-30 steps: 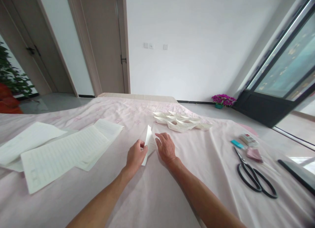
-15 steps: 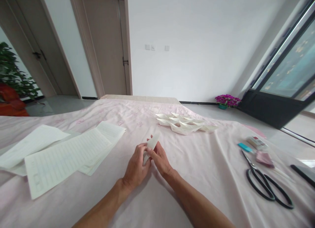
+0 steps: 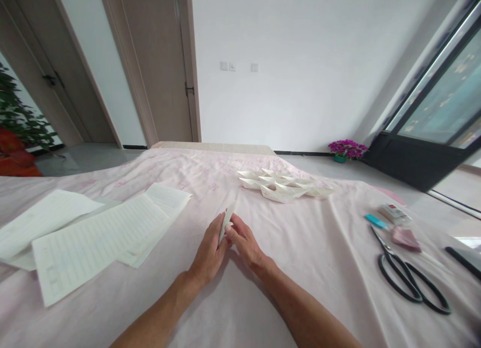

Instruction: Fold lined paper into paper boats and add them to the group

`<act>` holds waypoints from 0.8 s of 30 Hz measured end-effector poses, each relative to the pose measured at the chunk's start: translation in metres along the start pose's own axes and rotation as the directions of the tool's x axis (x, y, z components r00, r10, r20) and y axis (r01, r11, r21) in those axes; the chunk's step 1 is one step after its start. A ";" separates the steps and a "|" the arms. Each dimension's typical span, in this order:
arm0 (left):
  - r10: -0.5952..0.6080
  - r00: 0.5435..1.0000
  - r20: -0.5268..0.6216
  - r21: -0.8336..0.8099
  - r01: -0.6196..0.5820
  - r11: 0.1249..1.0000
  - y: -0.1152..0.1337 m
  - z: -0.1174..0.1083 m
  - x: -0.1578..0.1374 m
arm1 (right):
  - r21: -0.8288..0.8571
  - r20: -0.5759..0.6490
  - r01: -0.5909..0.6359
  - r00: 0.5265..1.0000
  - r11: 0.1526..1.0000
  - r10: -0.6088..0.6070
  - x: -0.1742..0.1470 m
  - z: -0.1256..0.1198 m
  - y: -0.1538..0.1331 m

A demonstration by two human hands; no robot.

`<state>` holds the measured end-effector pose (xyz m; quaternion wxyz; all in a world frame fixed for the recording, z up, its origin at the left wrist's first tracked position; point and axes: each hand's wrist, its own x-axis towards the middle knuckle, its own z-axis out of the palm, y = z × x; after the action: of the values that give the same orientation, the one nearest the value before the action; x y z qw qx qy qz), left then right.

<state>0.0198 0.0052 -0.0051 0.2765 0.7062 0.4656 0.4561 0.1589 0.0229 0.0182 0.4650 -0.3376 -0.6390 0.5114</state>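
Note:
A small folded piece of white paper (image 3: 226, 222) stands nearly edge-on between my two hands, above the middle of the cloth. My left hand (image 3: 209, 250) is closed on its left side, with the fingers largely hidden behind it. From the right, my right hand (image 3: 245, 242) grips the same paper, its thumb bent against the near face. The lower part of the paper is covered by my fingers. Beyond my hands, to the right, several folded paper boats (image 3: 281, 188) sit close together in a cluster.
Lined paper sheets (image 3: 97, 243) lie overlapping at the left on the pink bedcloth (image 3: 300, 288). At the right are black-handled scissors (image 3: 400, 273), a blue eraser-like block (image 3: 375, 221), a small box (image 3: 394, 214), a pink piece (image 3: 406, 239) and a dark flat object (image 3: 464, 263).
The folded paper has turned from showing its broad face to nearly edge-on. My fingers have closed in around it, and the camera view has shifted slightly.

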 end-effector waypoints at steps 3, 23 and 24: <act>-0.012 1.000 0.003 0.001 0.012 1.000 -0.005 0.002 -0.001 | -0.037 0.011 0.070 0.997 0.997 -0.070 0.000 0.000 -0.003; -0.006 1.000 0.031 0.075 0.003 0.997 -0.008 0.001 -0.003 | -0.220 0.018 0.152 0.988 0.964 -0.151 -0.002 0.001 -0.014; -0.019 0.999 0.029 0.073 0.017 0.997 -0.008 0.001 -0.004 | -0.225 0.012 0.138 0.990 0.964 -0.139 -0.002 0.001 -0.013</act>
<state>0.0165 0.0053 -0.0132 0.2615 0.7182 0.4840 0.4260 0.1597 0.0173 0.0305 0.4595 -0.3437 -0.7140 0.4011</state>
